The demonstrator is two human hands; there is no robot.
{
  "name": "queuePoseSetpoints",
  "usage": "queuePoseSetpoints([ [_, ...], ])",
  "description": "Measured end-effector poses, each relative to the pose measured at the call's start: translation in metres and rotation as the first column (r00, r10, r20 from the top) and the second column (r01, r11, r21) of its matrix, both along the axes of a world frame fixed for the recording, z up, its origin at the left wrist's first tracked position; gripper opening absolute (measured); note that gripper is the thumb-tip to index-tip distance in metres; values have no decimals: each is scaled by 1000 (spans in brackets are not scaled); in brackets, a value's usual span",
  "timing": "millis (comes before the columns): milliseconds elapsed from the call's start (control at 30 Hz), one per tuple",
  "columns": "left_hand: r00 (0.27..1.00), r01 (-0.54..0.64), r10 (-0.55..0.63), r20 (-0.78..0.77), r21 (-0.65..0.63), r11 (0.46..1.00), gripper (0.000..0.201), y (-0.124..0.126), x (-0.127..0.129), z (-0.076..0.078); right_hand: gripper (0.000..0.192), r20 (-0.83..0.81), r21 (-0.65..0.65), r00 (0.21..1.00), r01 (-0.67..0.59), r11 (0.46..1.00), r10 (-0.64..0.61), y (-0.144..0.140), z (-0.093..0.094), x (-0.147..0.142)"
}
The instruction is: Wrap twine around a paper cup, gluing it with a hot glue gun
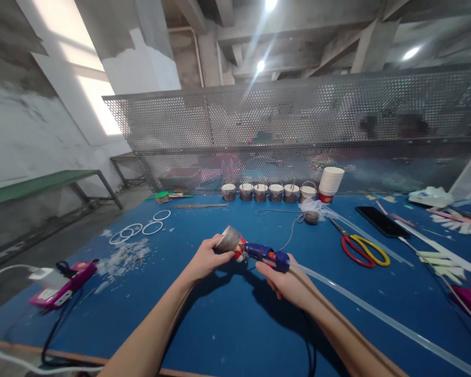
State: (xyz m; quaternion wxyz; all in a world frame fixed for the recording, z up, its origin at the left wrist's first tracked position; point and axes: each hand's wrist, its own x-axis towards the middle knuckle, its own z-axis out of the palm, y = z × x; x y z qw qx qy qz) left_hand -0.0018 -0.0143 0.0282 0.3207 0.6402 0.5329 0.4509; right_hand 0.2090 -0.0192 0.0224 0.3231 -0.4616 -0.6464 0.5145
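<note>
My left hand (206, 258) holds a small paper cup (230, 240) on its side above the blue table (227, 314). In my right hand (286, 283) is a blue glue gun (265, 255), its nozzle touching the cup's red rim area. A long clear glue stick (377, 314) trails back from the gun over my right forearm. Both hands hover over the middle of the table.
A row of cut paper cups (267, 191) and a stack of white cups (330, 183) stand at the far edge before a perforated metal screen. Red-and-yellow scissors (363, 248), a black phone (381, 221), white rings (141, 229), white scraps and a pink device (63, 285) lie around.
</note>
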Motion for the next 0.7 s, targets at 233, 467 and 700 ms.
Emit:
queuePoseSetpoints([
  [233,999,23,-22,37,-38,999,19,1,-3,-1,38,-1,32,999,-40,999,40,-3,1,0],
  [467,995,98,-97,34,-51,994,22,2,-7,-3,40,12,-12,1000,13,1000,-13,6,3,5],
  [700,988,130,-117,100,-138,982,23,4,-9,-6,47,-8,18,1000,5,1000,-5,11,5,10],
])
